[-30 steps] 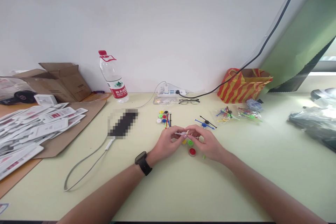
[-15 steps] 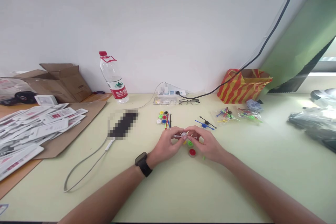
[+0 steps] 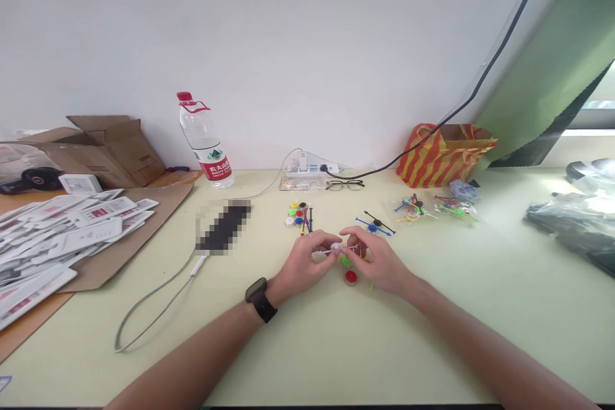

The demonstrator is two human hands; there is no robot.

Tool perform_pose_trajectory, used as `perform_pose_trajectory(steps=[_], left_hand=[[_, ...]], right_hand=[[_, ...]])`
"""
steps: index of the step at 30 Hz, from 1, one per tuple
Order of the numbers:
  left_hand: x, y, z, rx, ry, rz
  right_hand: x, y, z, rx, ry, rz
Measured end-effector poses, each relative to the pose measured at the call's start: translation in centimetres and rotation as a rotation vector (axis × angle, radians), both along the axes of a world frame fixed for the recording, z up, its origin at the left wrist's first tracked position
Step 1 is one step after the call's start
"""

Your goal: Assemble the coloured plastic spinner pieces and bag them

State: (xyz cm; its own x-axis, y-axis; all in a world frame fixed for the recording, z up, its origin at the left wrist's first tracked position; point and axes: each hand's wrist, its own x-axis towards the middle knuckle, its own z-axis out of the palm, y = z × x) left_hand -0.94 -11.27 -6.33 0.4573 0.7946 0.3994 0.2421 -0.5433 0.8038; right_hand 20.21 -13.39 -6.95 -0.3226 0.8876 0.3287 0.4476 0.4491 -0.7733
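Between my two hands is a white arrow spinner (image 3: 336,246), a thin arrow with a small round base. My left hand (image 3: 305,264) pinches its base and left side between thumb and fingers. My right hand (image 3: 379,261) has its thumb and fingers closed round the arrow's right end. Just below lie a green disc (image 3: 346,262), partly covered by my fingers, and a red disc (image 3: 350,278). A bit of something green shows under my right hand. Behind it rest a blue arrow spinner (image 3: 372,228) and a black arrow spinner (image 3: 378,223).
Several coloured discs (image 3: 298,221) and loose arrows (image 3: 303,221) lie behind my left hand. Bagged spinner parts (image 3: 414,208), glasses (image 3: 344,185), a power strip (image 3: 310,167) and a striped bag (image 3: 435,157) stand further back. Left are a bottle (image 3: 211,157), a blurred-out dark object (image 3: 223,227) and white-and-red labels (image 3: 91,227).
My right fingers have drawn slightly away from my left fingertips, toward the arrow's right end. My left hand keeps its pinch. The whole view has shifted a little.
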Motion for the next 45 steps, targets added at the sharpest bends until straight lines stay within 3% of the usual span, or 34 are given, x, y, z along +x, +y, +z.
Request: perform_pose_trajectory(steps=[8,15,22,30,35,42,45], left_hand=[[-0.1,0.1,0.2,-0.049,-0.015,0.056],[-0.4,0.1,0.7,-0.319,-0.191,-0.108],[-0.4,0.6,0.4,-0.458,-0.291,-0.165],[-0.3,1.1,-0.3,-0.413,-0.27,-0.064],[-0.3,1.2,-0.3,-0.41,-0.282,-0.077],[-0.2,0.9,0.1,-0.428,-0.283,-0.111],[-0.2,0.8,0.1,-0.421,-0.3,-0.094]], right_hand=[[-0.2,0.0,0.2,-0.055,0.123,0.05],[0.5,0.8,0.4,-0.079,0.188,-0.036],[1.0,1.0,0.5,0.035,0.219,-0.192],[0.8,0.1,1.0,0.02,0.233,-0.076],[0.3,-0.4,1.0,-0.014,0.255,0.01],[-0.2,-0.7,0.8,0.037,0.313,-0.061],[0.3,-0.6,1.3,-0.159,0.373,-0.021]])
